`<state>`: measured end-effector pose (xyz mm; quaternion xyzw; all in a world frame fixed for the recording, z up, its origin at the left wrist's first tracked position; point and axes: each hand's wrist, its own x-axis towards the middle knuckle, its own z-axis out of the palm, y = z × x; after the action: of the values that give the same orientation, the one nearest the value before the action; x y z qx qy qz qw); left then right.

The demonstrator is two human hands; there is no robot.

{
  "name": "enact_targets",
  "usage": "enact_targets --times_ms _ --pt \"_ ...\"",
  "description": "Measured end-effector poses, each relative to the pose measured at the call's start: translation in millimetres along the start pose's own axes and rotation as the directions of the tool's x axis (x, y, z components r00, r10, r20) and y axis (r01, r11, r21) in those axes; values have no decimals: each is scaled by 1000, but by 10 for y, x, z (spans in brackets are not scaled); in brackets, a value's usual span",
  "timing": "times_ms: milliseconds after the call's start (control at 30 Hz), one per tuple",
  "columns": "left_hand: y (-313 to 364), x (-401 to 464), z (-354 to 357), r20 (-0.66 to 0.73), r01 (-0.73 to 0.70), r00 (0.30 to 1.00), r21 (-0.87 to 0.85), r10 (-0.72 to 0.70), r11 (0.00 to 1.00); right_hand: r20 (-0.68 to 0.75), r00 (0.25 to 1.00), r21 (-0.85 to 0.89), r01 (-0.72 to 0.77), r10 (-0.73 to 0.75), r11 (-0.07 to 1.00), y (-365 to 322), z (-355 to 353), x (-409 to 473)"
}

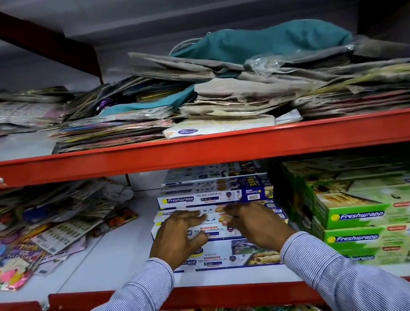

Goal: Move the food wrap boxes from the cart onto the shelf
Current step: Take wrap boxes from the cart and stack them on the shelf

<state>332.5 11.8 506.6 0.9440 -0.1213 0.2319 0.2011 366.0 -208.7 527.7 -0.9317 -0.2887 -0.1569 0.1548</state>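
Both arms enter from the bottom of the frame in blue-and-white striped sleeves (131, 310) and reach forward to the centre. The left hand (177, 238) lies palm down with its fingers spread loosely across the top of the blue food wrap boxes (212, 199), open and resting, not closed round anything. The right hand (254, 223) sits just beside it, palm down, fingers curled slightly at the tips onto the same box top; whether it pinches an edge cannot be told.

The blue boxes are stacked on the white middle shelf (113, 258), centre frame, between loose packets at the left and green boxes (360, 218) at the right. The blue boxes read "Freshwrapp"; one carries "FREE" on its end and a barcode. Smaller lines of print are too fine to read with confidence. The green boxes also read "Freshwrapp", on blue banners.

On the upper shelf, behind the red front rail (211, 149), lies a white pack marked "Maruti" (218, 126), under heaps of flat paper-wrapped packs and a teal cloth bag (261, 40).

The colourful packets (18, 258) at left are jumbled and their printing is mostly illegible. The hands hide the middle of the front boxes. The green stack is cut off by the right edge. The lowest shelf's contents are blurred.
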Motion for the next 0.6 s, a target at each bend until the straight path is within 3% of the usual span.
enact_targets --times_ms 333,500,600 --pt "42 -22 18 3 42 999 -29 -42 999 20 997 26 -70 69 997 96 -29 -16" --pt "59 -204 26 36 -7 999 329 -5 944 44 998 -8 -46 47 999 34 -60 -125" --pt "119 -582 33 -65 2 998 371 23 929 -65 997 -99 -51 44 994 -60 52 -417"
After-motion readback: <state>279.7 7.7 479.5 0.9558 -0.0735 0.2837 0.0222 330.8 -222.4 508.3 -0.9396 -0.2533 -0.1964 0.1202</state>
